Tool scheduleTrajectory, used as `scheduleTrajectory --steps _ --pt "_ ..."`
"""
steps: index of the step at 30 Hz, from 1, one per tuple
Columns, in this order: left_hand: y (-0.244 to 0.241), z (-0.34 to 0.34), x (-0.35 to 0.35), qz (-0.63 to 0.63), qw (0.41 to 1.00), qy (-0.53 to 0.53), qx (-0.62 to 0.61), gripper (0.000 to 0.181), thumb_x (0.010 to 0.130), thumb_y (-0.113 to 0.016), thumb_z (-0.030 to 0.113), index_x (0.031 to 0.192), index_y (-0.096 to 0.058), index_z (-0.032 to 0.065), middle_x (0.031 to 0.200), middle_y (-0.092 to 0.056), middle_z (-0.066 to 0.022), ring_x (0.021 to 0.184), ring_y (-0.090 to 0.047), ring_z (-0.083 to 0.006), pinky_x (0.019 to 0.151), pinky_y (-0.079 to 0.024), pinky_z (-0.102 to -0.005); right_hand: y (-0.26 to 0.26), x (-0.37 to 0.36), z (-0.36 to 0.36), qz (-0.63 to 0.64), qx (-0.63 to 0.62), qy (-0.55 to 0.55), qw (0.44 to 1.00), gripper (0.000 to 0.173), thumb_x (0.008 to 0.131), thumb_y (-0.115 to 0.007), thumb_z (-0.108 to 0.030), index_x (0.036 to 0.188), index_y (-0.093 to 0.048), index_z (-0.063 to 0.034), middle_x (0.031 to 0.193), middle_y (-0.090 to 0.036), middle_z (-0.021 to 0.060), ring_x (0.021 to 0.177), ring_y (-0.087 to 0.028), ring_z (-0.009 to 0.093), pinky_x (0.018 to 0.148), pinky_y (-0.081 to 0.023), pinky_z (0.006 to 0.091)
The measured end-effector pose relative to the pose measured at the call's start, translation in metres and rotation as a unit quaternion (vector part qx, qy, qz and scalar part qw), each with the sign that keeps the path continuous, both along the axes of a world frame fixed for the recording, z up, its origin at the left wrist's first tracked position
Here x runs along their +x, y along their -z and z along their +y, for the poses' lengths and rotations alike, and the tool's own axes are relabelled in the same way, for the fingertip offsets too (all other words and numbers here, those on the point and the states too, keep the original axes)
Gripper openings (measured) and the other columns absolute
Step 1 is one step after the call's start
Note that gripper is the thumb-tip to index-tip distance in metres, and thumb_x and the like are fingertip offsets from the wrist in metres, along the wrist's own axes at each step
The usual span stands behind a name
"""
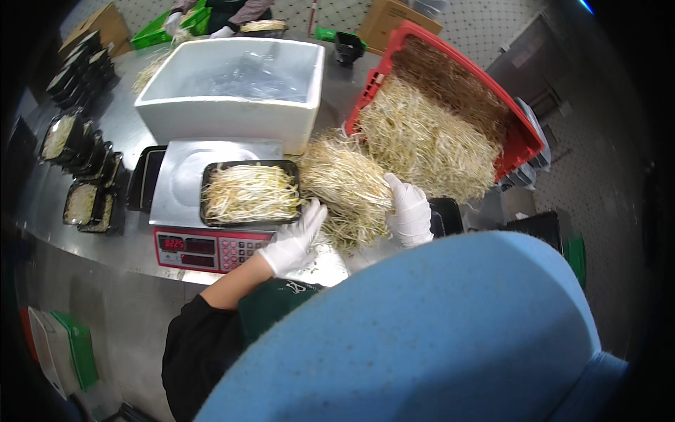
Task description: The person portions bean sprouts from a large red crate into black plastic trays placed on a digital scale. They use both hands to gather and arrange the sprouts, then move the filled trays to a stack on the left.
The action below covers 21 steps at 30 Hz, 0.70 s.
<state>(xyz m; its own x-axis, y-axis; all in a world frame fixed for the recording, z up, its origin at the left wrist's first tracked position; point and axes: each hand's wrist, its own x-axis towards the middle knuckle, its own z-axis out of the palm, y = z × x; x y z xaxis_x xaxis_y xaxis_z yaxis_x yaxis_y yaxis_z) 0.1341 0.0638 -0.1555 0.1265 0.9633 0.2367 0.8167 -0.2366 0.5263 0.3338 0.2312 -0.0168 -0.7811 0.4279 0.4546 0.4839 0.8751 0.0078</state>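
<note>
A black plastic tray of bean sprouts rests on the metal platform of a digital scale, whose red panel is lit. My left hand, in a white glove, is at the tray's lower right corner, beside a loose heap of sprouts; whether its fingers grip anything is unclear. My gloved right hand holds the right side of that heap, its fingertips partly hidden in the sprouts. Behind the heap, a tilted red plastic crate holds a large mass of sprouts.
A white foam box with clear plastic inside stands behind the scale. Stacked packed trays and stacked black trays are at the left. Another black tray lies right of my right hand. Across the table are a co-worker's gloved hands.
</note>
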Motion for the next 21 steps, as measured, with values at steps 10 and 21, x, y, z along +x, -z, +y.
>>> scheduleTrajectory --steps 10,21 --pt "-0.077 -0.127 -0.069 -0.284 0.956 -0.015 -0.073 0.053 0.088 -0.062 0.023 0.136 -0.045 0.0087 0.118 -0.061 -0.0155 0.096 -0.064 -0.0279 0.084 -0.051 -0.0333 -0.029 -0.139 -0.068 -0.013 0.05 -0.141 0.989 0.062 0.068 -0.061 0.0 0.128 -0.045 -0.0017 0.081 -0.056 0.0112 0.072 -0.058 0.029 0.065 -0.046 0.0406" --pt "-0.128 -0.091 -0.125 -0.309 0.91 -0.161 0.226 0.057 0.089 -0.06 0.011 0.14 -0.036 0.0004 0.126 -0.053 -0.0193 0.117 -0.054 -0.024 0.099 -0.044 -0.0355 0.023 -0.17 -0.059 -0.138 0.081 -0.168 0.973 0.05 0.08 -0.052 -0.007 0.129 -0.042 0.0014 0.085 -0.055 0.0106 0.073 -0.058 0.025 0.066 -0.046 0.039"
